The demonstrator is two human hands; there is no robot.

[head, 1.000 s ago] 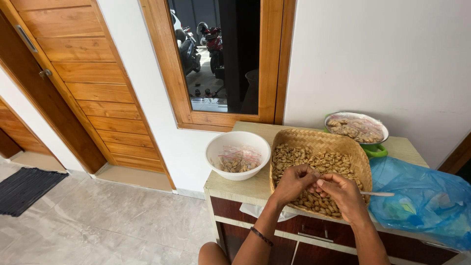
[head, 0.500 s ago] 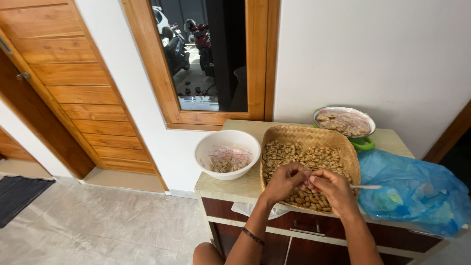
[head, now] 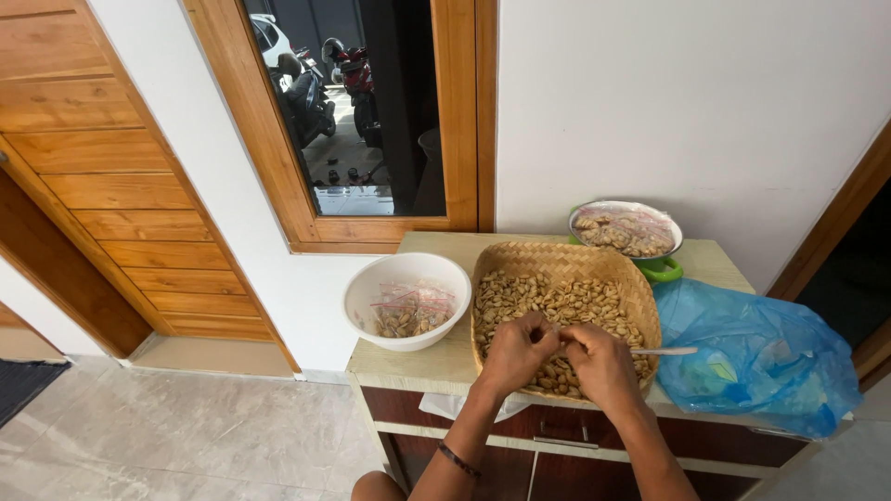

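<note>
A woven bamboo tray [head: 617, 271] full of peanuts [head: 548, 301] sits on a low wooden cabinet [head: 436, 364]. Both my hands hover over its near edge. My left hand [head: 513, 353] and my right hand [head: 601, 366] meet with fingers pinched together on something small, which I cannot make out. A thin stick or spoon handle [head: 664, 351] pokes out to the right from under my right hand.
A white bowl [head: 406, 299] with small filled plastic packets stands left of the tray. A green-rimmed bowl [head: 626, 229] of packets sits behind it. A blue plastic bag [head: 756, 357] lies at the right. A window [head: 362, 111] and white wall rise behind; a wooden door [head: 83, 167] is left.
My view has shifted slightly, so the cabinet sits more central. Both hands stay together over the tray's near edge, fingers working.
</note>
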